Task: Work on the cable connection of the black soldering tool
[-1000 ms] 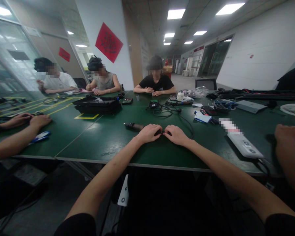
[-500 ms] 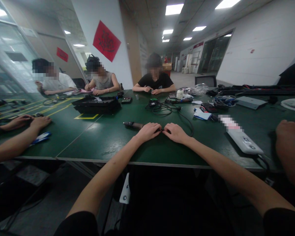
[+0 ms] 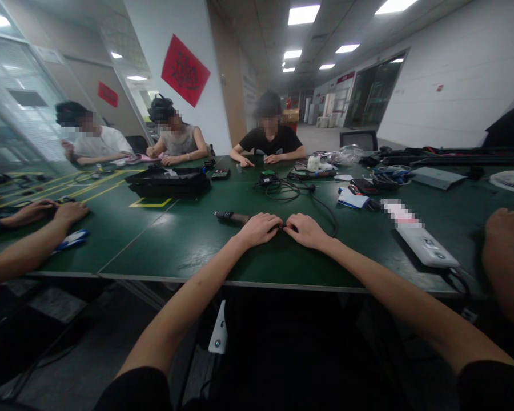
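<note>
My left hand (image 3: 261, 228) and my right hand (image 3: 305, 229) meet above the green table, fingertips almost touching. Both have bent, pinched fingers around a small dark piece (image 3: 281, 226), too small and too covered to name. A dark stick-shaped tool (image 3: 233, 217) with a black end lies on the table just left of my left hand, its other end hidden behind that hand. Behind my right hand, a black cable (image 3: 336, 220) curves up to a heap of cord.
A black tray (image 3: 169, 184) stands at back left. Coiled black cord (image 3: 285, 190) and a blue-white cloth (image 3: 352, 198) lie farther back. On the right is a white power strip (image 3: 428, 245). Co-workers sit around the green table (image 3: 205, 251); a person's arm (image 3: 508, 257) rests at far right.
My hands stay in nearly the same place, with only slight finger movement. Across the table, the person in black has moved a hand forward toward a small object on the table.
</note>
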`<state>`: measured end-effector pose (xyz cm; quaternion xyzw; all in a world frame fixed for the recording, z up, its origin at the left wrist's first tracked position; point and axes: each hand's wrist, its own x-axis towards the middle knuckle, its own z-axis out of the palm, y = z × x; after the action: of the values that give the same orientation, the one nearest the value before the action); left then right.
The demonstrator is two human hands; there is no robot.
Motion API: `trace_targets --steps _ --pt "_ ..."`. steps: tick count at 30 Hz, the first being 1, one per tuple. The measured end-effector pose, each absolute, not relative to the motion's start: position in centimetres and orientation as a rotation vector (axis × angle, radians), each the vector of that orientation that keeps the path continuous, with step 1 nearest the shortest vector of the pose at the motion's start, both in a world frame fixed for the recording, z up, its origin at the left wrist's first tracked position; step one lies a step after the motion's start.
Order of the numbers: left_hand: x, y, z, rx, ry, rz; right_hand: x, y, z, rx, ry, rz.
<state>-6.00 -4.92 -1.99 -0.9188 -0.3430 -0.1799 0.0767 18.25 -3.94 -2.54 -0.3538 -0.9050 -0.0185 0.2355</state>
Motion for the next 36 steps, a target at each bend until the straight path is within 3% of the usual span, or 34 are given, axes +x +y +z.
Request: trace_targets --steps 36 --pt "-6.03 -5.06 -2.00 -2.768 -1.037 -0.542 18.35 -3.76 -2.68 -0.959 -2.498 -0.049"
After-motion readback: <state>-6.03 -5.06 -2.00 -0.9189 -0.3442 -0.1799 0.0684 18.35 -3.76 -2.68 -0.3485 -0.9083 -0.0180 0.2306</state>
